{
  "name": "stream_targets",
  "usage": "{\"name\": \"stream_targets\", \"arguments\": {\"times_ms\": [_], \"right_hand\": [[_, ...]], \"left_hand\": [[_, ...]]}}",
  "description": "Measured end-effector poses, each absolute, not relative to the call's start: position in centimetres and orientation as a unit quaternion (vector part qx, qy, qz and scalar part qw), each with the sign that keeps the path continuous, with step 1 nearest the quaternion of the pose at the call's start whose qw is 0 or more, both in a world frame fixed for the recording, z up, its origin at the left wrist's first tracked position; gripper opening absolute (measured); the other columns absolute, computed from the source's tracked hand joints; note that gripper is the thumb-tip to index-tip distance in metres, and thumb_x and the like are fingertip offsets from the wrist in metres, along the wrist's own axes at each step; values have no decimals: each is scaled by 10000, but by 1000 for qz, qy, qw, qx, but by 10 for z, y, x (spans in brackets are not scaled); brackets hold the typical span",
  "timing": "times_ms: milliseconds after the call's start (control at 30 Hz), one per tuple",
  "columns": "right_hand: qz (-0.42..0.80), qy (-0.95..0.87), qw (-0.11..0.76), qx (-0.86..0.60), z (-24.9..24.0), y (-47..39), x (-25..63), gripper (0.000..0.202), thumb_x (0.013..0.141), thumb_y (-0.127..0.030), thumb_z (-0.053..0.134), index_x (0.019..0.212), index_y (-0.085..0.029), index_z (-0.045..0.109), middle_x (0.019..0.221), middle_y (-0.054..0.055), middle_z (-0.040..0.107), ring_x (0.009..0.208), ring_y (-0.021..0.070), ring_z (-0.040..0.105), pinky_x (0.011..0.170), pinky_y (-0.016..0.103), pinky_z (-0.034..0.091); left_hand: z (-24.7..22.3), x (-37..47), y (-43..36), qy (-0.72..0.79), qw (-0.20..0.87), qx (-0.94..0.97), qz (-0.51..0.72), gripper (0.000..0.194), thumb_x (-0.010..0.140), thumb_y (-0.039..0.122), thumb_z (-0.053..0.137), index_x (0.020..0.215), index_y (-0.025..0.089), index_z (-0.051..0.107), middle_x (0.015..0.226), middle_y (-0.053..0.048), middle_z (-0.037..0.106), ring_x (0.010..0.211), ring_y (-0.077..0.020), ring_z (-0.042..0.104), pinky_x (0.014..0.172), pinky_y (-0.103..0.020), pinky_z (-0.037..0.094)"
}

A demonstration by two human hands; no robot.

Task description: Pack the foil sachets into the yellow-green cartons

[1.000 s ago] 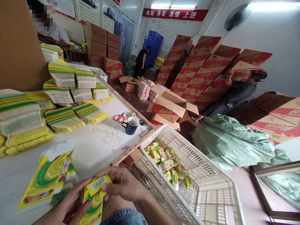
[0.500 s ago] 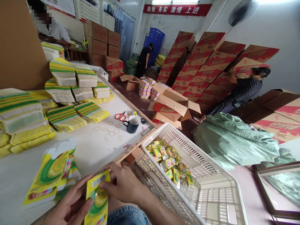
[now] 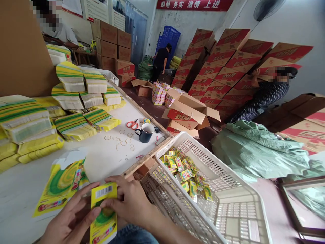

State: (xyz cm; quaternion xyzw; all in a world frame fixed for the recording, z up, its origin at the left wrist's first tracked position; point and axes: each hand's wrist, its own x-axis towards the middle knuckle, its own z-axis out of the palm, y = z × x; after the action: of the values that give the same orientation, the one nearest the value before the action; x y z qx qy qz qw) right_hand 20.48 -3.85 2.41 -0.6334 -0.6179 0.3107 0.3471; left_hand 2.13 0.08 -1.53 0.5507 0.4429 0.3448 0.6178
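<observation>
A yellow and green printed card box [image 3: 103, 217] with a barcode at its top end is held between both hands at the bottom of the view. My left hand [image 3: 72, 217] grips its left edge, thumb on the front. My right hand [image 3: 132, 200] pinches its right side, thumb across the front below the barcode. Flat yellow-green cartons [image 3: 61, 188] lie on the white table [image 3: 101, 166] just left of the hands. To the right, a white plastic basket [image 3: 241, 193] contains many small yellow packets [image 3: 186, 174].
Stacked card bundles [image 3: 27, 122] fill the table's left side. A dark mug [image 3: 145, 135], red scissors [image 3: 132, 124] and rubber bands [image 3: 123, 143] lie farther back. Beyond are open cartons [image 3: 188, 108], green sacks [image 3: 259, 149], stacked boxes [image 3: 220, 64] and several people.
The view has shifted slightly. The held box now stands more upright in the picture, and my right thumb lies farther left across its front. Both hands still hold it.
</observation>
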Motion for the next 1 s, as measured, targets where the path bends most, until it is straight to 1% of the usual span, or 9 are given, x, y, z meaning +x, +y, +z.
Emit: {"name": "stream_targets", "arguments": {"times_ms": [100,200,267,333,500,600,700,900,1000], "right_hand": [[312,-601,413,-610,25,-40,207,358,874,-406,607,1186,-247,676,693,-2,669,526,119,529,511,210,410],[304,-557,505,-585,22,-39,207,256,888,-360,600,1054,-241,754,854,45,707,711,154,608,642,240,476],[326,-520,555,-561,18,-38,206,227,873,-348,627,1014,-239,768,849,48,715,775,173,632,696,260,493],[360,-489,581,-542,14,-36,204,207,850,-350,656,956,-225,782,829,50,719,787,181,639,719,276,498],[456,-370,628,-510,9,-33,206,298,712,-389,777,946,-211,725,736,-2,653,642,135,582,604,249,489],[482,-349,628,-501,9,-32,210,285,738,-415,747,918,-197,705,660,-23,601,534,96,489,492,214,415],[481,-350,618,-514,9,-33,211,263,761,-416,726,883,-183,718,626,-24,586,502,87,444,459,213,370],[477,-386,604,-508,8,-31,201,200,740,-361,748,839,-191,712,687,4,644,647,151,581,619,278,483],[400,-464,560,-559,23,-41,224,151,808,-327,678,844,-185,713,787,51,691,732,189,620,691,326,499]], "left_hand": [[-9,22,6,409,698,506,298,630,671,435,770,1256,329,562,1138,-33,746,1028,-355,690,804,-422,620],[-4,28,7,402,700,515,290,603,655,416,785,1216,311,591,1133,-41,747,1042,-354,684,789,-412,625],[-2,34,6,397,678,538,306,517,668,407,776,1151,293,627,1120,-47,750,1053,-339,681,807,-398,619],[-1,38,4,393,661,553,320,480,713,397,745,1162,279,619,1143,-57,738,1089,-319,665,849,-387,601],[1,43,4,434,630,555,327,511,826,450,620,1273,206,572,1282,-111,654,1143,-318,629,906,-397,565],[4,44,7,455,624,540,334,511,827,472,610,1242,172,607,1241,-122,678,1073,-313,668,855,-377,586],[7,44,7,439,641,532,338,480,836,446,613,1245,195,614,1213,-96,700,1044,-292,683,829,-353,593],[11,50,-4,454,560,596,354,380,857,415,584,1155,199,679,1148,-84,734,1021,-275,694,812,-322,591],[11,43,-4,434,490,676,338,355,904,381,515,1192,229,655,1181,-80,718,1071,-258,677,883,-333,569]]}}
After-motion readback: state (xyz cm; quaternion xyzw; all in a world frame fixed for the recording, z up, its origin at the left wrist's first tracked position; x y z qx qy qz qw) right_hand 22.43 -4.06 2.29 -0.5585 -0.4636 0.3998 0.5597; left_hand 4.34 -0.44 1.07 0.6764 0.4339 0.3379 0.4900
